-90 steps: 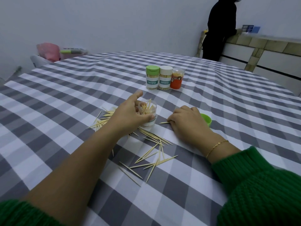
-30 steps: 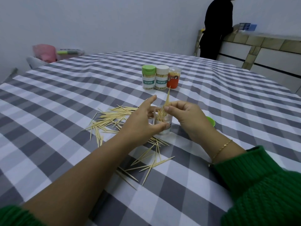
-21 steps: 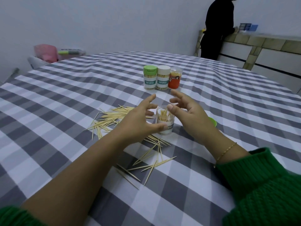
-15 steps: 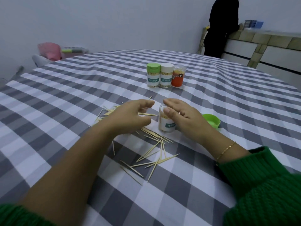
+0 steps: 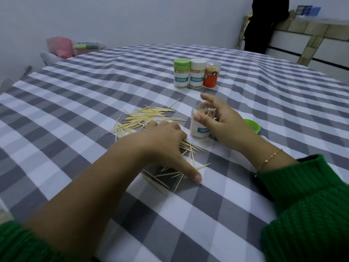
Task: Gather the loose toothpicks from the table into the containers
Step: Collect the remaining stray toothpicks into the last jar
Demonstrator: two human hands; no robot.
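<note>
My left hand [image 5: 160, 140] is covering part of the loose toothpicks [image 5: 147, 118], so I am not seeing how many are lying beneath it or what its fingertips are touching. My right hand [image 5: 221, 121] is hiding the far side of the open container [image 5: 200, 125], cutting off its label. The green lid [image 5: 252, 125] is showing only partly behind that wrist. The person [image 5: 264, 23] standing at the back is being cropped by the top edge.
</note>
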